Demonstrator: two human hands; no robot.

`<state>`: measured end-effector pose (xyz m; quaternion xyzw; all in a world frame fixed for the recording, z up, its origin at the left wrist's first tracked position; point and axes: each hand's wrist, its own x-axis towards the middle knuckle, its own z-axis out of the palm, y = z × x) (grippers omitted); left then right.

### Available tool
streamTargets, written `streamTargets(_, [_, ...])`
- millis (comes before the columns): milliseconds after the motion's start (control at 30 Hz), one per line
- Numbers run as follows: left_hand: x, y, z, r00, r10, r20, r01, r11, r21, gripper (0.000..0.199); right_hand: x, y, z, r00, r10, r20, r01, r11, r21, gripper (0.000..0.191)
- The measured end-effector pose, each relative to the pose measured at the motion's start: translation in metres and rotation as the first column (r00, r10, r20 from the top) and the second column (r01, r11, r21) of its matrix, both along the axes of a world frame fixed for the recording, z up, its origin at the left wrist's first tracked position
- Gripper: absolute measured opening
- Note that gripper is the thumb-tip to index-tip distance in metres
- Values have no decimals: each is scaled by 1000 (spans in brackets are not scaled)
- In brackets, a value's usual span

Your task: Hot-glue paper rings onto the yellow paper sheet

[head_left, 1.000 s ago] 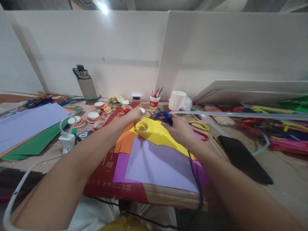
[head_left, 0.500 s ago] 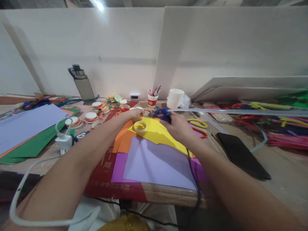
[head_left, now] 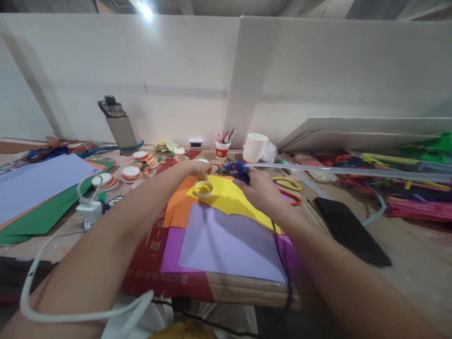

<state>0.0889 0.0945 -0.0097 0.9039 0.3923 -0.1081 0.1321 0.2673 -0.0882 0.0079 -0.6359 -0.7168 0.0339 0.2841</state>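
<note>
My right hand [head_left: 254,184] is wrapped round a blue glue gun [head_left: 240,168], whose long clear glue stick runs off to the right. The gun's nozzle points left toward my left hand [head_left: 200,169]. That hand has its fingers pinched together just beyond a white paper ring [head_left: 204,189]; anything small between the fingertips cannot be made out. The ring lies on yellow paper [head_left: 233,197] over orange sheets [head_left: 179,207]. Nearer to me is a lilac sheet [head_left: 229,240] on purple paper [head_left: 172,254].
A grey bottle [head_left: 122,129], a pen cup [head_left: 222,148] and stacked white cups [head_left: 254,147] stand at the back. Round paper pieces [head_left: 131,173] lie left. Scissors [head_left: 289,183] and a black phone [head_left: 351,230] are right. A white cable [head_left: 26,282] loops by my left arm.
My left fingers have moved slightly right and down, closer to the nozzle of the glue gun. The whole view has shifted a little; my right hand keeps its hold.
</note>
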Motion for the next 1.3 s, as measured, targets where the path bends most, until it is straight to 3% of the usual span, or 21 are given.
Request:
streamTargets(233, [-3, 1, 6, 997, 2, 73, -1, 1000, -13, 33, 2, 0, -1, 1000, 8, -6, -8, 1000, 18, 24])
streamTargets(400, [-12, -8, 20, 971, 29, 237, -24, 999, -24, 33, 1, -1, 1, 1000, -1, -10, 1, 1000, 8, 25])
streamTargets(467, [-18, -12, 26, 942, 102, 320, -96, 995, -35, 30, 1, -2, 4, 1000, -17, -2, 17, 1000, -10, 25])
streamTargets(600, [-29, -24, 30, 810, 370, 455, -306, 928, -211, 24, -1, -5, 9, 999, -25, -28, 25, 1000, -6, 26])
streamTargets(700, [-37, -37, 23, 656, 557, 509, -369, 825, -428, 17, -1, -7, 10, 998, -22, -66, 23, 1000, 15, 27])
streamTargets(767, [-42, -46, 16, 594, 626, 505, -414, 776, -476, 16, 0, -7, 10, 997, -21, -68, 23, 999, 29, 27])
streamTargets(833, [-47, -55, 9, 623, 613, 486, -469, 790, -396, 15, 0, -7, 10, 998, -17, -62, 20, 999, 36, 27])
streamTargets(900, [-51, -62, 4, 717, 517, 467, -485, 852, -198, 16, 0, -6, 9, 998, -18, -56, 19, 999, 31, 27])
streamTargets(967, [-55, -67, 2, 795, 408, 450, -459, 888, 5, 22, 0, -6, 8, 998, -16, -53, 17, 1000, 19, 27])
streamTargets(1033, [-57, -72, 3, 815, 335, 473, -425, 900, 93, 30, -1, -7, 7, 999, -6, -53, 7, 1000, 13, 27])
streamTargets(1200, [-68, -86, 9, 821, 213, 529, -204, 976, -76, 55, -3, -8, 7, 997, 43, -65, -43, 999, 3, 27])
streamTargets(1300, [-74, -95, 4, 846, 209, 490, -120, 971, -208, 81, -5, -9, 6, 993, 93, -70, -94, 996, -7, 26])
